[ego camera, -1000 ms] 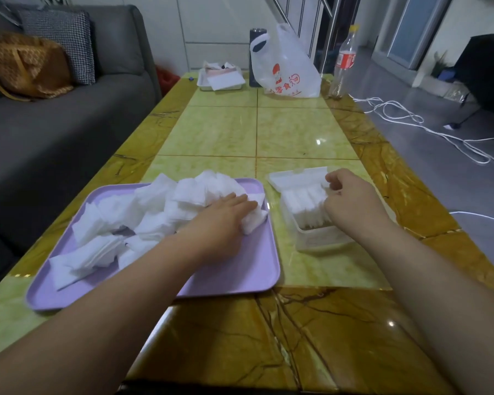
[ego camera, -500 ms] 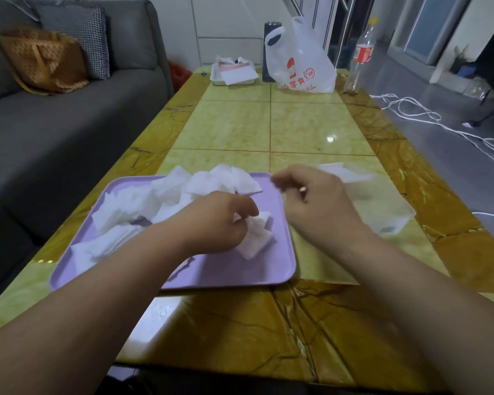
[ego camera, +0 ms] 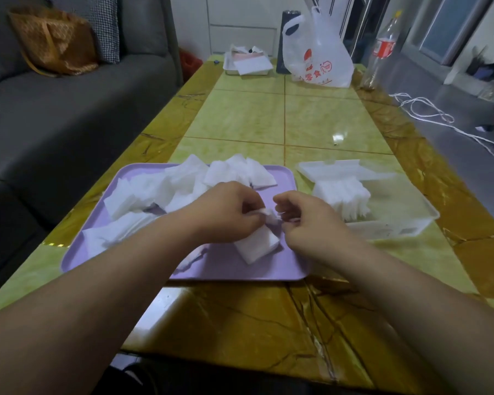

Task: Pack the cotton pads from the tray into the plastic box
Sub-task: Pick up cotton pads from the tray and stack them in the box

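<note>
The packing was partly done. A row of cotton pads [ego camera: 340, 195] stood on edge in the left part of the clear plastic box [ego camera: 405, 223]. The box sat on the table [ego camera: 283, 121] just right of the lilac tray [ego camera: 240, 276], with its lid [ego camera: 331, 169] folded open on the far side. The right part of the box looked empty. A loose pile [ego camera: 154, 189] of pads covered the far and left parts of the tray, so I judged that most of the work was left.

Both my forearms reached in from the near edge and met over the tray's right half. My left hand [ego camera: 226, 212] pinched the top of a small stack [ego camera: 257, 243] of pads, its lower end resting on the tray. My right hand [ego camera: 305, 220] was close beside it, fingers curled toward the stack's top corner. The view was too blurred there for me to tell whether they gripped it.
</note>
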Action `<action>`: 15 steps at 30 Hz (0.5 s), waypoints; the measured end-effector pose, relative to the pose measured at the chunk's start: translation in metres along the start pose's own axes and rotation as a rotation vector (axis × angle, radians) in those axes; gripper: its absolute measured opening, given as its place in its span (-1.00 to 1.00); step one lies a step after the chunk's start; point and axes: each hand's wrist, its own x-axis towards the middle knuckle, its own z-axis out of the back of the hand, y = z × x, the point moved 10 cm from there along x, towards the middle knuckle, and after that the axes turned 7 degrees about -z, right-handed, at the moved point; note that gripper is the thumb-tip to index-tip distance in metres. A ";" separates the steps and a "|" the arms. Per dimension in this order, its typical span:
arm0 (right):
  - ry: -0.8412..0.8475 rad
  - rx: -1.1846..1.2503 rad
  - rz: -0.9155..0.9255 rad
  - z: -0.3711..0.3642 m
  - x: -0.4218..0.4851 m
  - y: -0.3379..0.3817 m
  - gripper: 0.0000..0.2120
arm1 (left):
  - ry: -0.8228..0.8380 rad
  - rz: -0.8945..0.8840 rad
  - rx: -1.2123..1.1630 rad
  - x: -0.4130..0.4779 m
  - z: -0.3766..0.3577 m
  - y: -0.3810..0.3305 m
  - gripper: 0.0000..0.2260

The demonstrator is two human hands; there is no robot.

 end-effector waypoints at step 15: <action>-0.051 0.600 -0.063 0.016 0.000 0.000 -0.96 | -0.154 0.078 -0.648 -0.005 0.023 0.006 -0.84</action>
